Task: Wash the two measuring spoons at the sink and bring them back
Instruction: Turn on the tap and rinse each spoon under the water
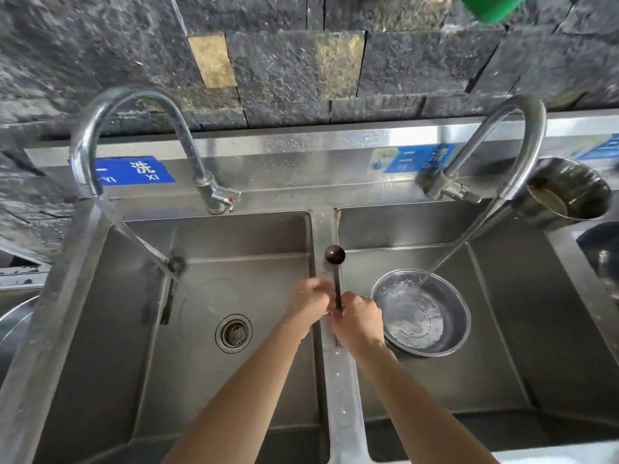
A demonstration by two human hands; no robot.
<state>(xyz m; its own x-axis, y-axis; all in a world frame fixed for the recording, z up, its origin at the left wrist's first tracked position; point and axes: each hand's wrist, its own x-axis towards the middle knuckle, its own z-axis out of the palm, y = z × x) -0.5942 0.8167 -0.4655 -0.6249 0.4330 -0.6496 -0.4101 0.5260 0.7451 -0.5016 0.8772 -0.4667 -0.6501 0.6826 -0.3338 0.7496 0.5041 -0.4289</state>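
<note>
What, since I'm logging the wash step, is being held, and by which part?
A dark measuring spoon: the left hand and right hand both grip the lower part of its handle; its bowl is free.

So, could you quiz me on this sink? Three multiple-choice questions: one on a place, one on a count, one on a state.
1. Where is the metal bowl?
A) left basin
B) right basin
C) wall shelf

2. How many taps are running?
A) none
B) one
C) two

3. The dark spoon is:
A) lying in the drain
B) held by both hands
C) hanging up

Answers:
1 B: it sits under the stream from the right tap.
2 C: the left tap and the right tap both pour water.
3 B: the left hand and right hand grip its handle.
</note>
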